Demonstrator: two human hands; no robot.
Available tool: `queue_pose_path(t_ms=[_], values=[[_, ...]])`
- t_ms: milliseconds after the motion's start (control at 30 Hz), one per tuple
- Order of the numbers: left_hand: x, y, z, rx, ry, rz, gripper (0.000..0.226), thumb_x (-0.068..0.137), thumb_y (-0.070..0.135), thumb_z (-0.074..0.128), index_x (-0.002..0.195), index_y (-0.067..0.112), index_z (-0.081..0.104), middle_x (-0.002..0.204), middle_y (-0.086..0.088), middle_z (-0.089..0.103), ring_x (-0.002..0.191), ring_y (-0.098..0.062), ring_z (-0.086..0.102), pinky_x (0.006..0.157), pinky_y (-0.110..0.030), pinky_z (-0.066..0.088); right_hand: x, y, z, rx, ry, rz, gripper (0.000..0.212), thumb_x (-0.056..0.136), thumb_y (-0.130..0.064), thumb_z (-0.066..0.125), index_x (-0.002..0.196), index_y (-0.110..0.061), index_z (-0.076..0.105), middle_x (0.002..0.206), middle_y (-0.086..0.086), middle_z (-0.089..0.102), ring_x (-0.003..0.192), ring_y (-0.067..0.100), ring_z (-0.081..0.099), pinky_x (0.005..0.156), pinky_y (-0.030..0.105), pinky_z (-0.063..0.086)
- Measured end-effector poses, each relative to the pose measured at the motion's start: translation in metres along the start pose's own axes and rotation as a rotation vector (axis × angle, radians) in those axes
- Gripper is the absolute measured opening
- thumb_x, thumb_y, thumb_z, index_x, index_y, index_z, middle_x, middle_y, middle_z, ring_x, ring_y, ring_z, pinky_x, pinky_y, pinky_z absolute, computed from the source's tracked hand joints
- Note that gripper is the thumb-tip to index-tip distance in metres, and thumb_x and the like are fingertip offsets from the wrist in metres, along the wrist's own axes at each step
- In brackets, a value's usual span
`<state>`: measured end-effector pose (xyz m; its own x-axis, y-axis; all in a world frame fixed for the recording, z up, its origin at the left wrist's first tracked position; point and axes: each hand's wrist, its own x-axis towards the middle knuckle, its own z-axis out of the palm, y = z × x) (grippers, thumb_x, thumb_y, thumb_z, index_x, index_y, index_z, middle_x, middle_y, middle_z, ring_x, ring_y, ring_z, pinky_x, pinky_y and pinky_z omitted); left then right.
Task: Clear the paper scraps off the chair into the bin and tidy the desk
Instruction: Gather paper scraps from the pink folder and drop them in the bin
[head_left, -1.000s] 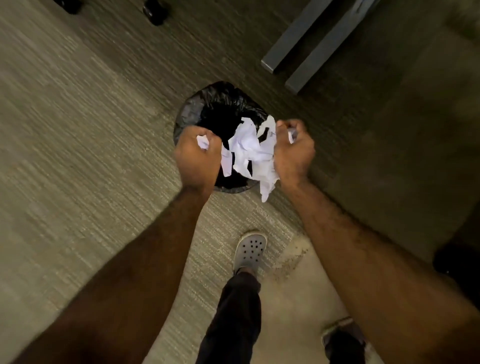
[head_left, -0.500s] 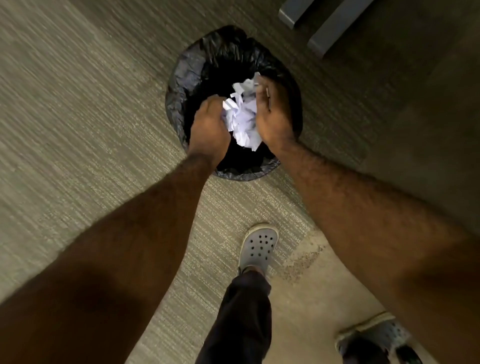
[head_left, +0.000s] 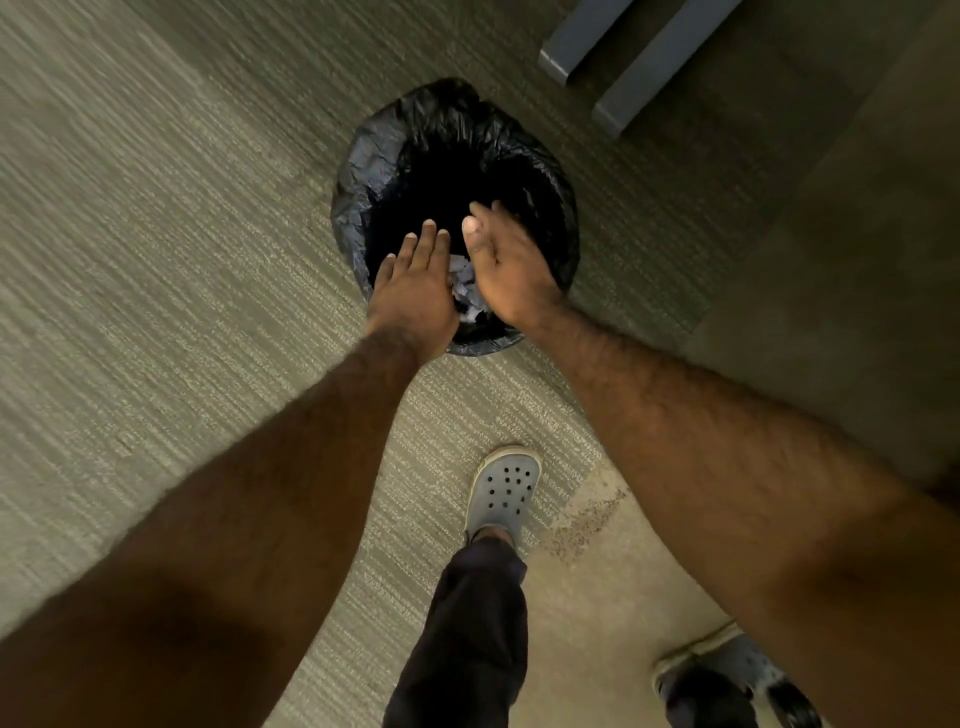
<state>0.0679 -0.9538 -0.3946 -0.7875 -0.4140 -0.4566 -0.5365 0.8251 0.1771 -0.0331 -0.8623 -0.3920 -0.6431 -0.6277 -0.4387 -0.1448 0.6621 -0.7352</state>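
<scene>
Hovering side by side over the black-lined bin (head_left: 363, 171), the left hand (head_left: 415, 291) and right hand (head_left: 506, 265) have released grips, crumpled paper scraps (head_left: 464, 291) lying inside beneath them.

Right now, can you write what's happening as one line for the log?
left hand: open | right hand: open | crumpled white paper scraps: inside round black-lined bin | both hands: over bin

We are seeing crumpled white paper scraps (head_left: 464, 291) lying inside the black-lined round bin (head_left: 363, 171), standing on carpet.
</scene>
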Motion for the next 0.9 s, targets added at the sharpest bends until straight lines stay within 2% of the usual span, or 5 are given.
queue_pose_path(t_ms=[200,333,500,667,900], values=[[-0.067,0.036,-0.051,-0.099,0.057,0.018,0.054,0.103,0.03,0.023,0.152,0.009,0.016,0.161,-0.009,0.019,0.148,-0.023,0.012,0.12,-0.044,0.015,-0.075,-0.033,-0.044,-0.079,0.019,-0.064,0.056,0.101,-0.047,0.028,0.144,-0.014,0.042,0.153,0.009,0.037,0.143,0.02,0.028,0.117,0.044,0.023],[-0.12,0.074,-0.097,-0.111,0.061,0.031,0.058,0.102,0.039,0.017,0.152,0.011,0.016,0.161,-0.009,0.018,0.148,-0.023,0.011,0.12,-0.043,0.014,-0.138,-0.055,-0.083,-0.1,0.025,-0.041,0.058,0.1,-0.05,0.025,0.145,-0.016,0.039,0.154,0.01,0.036,0.144,0.021,0.026,0.117,0.042,0.021],[-0.181,0.12,-0.153,-0.105,0.037,0.08,0.06,0.1,0.041,0.021,0.153,0.012,0.014,0.162,-0.008,0.012,0.149,-0.023,0.004,0.119,-0.04,0.004,-0.212,-0.088,-0.142,-0.137,0.049,-0.015,0.062,0.097,-0.058,0.025,0.147,-0.022,0.034,0.158,0.007,0.028,0.146,0.022,0.02,0.119,0.045,0.016],[-0.242,0.164,-0.209,-0.037,0.065,0.21,0.078,0.091,0.057,0.002,0.152,0.013,0.019,0.162,-0.007,0.014,0.149,-0.022,0.004,0.121,-0.042,0.006,-0.292,-0.115,-0.207,-0.219,0.128,-0.012,0.066,0.096,-0.06,0.028,0.147,-0.02,0.036,0.158,0.007,0.028,0.146,0.021,0.02,0.119,0.044,0.017],[-0.288,0.225,-0.261,0.026,0.067,0.364,0.071,0.097,0.058,0.015,0.152,0.013,0.016,0.162,-0.005,0.011,0.149,-0.019,0.001,0.117,-0.036,-0.004,-0.392,-0.123,-0.283,-0.244,0.258,0.114,0.069,0.094,-0.064,0.024,0.149,-0.021,0.031,0.159,0.005,0.024,0.147,0.02,0.016,0.12,0.042,0.014]])
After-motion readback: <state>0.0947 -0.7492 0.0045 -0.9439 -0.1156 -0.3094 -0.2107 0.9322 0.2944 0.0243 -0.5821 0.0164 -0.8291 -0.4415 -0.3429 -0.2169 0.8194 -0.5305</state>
